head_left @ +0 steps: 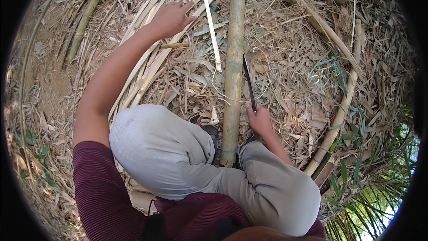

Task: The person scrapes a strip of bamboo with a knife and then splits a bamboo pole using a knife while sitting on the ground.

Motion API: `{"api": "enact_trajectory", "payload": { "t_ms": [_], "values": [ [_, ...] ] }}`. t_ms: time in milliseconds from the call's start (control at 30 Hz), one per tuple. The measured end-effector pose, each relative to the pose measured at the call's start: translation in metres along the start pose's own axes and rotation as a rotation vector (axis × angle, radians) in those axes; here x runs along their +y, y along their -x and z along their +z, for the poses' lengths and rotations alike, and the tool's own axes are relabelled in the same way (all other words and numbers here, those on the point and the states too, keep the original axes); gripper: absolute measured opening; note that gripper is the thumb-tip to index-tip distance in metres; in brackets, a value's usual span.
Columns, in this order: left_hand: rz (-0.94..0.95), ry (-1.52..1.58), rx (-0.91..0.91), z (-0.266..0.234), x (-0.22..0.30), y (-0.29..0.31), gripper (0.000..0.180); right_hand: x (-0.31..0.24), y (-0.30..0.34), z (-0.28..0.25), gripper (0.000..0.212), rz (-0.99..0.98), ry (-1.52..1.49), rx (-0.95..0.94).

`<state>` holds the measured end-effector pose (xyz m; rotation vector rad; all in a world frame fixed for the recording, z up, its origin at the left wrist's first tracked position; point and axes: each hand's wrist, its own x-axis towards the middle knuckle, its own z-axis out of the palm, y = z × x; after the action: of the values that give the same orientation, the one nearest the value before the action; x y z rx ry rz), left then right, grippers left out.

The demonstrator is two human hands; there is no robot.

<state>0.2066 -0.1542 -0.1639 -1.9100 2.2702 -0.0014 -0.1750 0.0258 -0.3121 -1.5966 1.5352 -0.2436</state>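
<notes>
My left hand (171, 20) reaches out over a bundle of split bamboo strips (145, 73), its fingers apart and nothing visibly gripped. Whether it touches the strips I cannot tell. Just right of its fingertips runs a single pale bamboo strip (211, 27), lying lengthwise away from me. My right hand (260, 119) is closed round the handle of a long, dark-bladed knife (248, 80), the blade pointing away. Left of that blade, a thick bamboo pole (234, 62) extends from between my legs to the far side. My fingers hide most of the knife's handle.
Dry leaves and shavings (285, 93) cover the ground. A longer bamboo stem (343, 107) curves along the right, and a short greenish bamboo piece (84, 27) lies at the far left. Green leaves (347, 176) grow at the lower right.
</notes>
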Motion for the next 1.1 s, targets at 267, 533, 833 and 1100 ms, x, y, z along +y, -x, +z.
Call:
{"api": "enact_trajectory", "payload": {
  "t_ms": [267,533,833,1100],
  "values": [
    [0.639,-0.491,-0.209,0.115,-0.012,-0.122,0.051,-0.012,-0.003,-0.004,0.028,0.078,-0.164,-0.076],
    [0.724,-0.326,0.048,0.114,-0.02,-0.147,0.022,-0.012,-0.006,-0.015,0.025,0.097,-0.172,-0.104],
    [0.728,-0.214,0.377,-0.089,-0.009,-0.131,0.007,-0.014,0.001,-0.029,0.03,0.116,-0.145,-0.134],
    [0.766,-0.367,0.393,-0.232,0.157,-0.064,0.013,-0.018,0.009,-0.042,0.028,0.006,-0.073,0.069]
  ]
}}
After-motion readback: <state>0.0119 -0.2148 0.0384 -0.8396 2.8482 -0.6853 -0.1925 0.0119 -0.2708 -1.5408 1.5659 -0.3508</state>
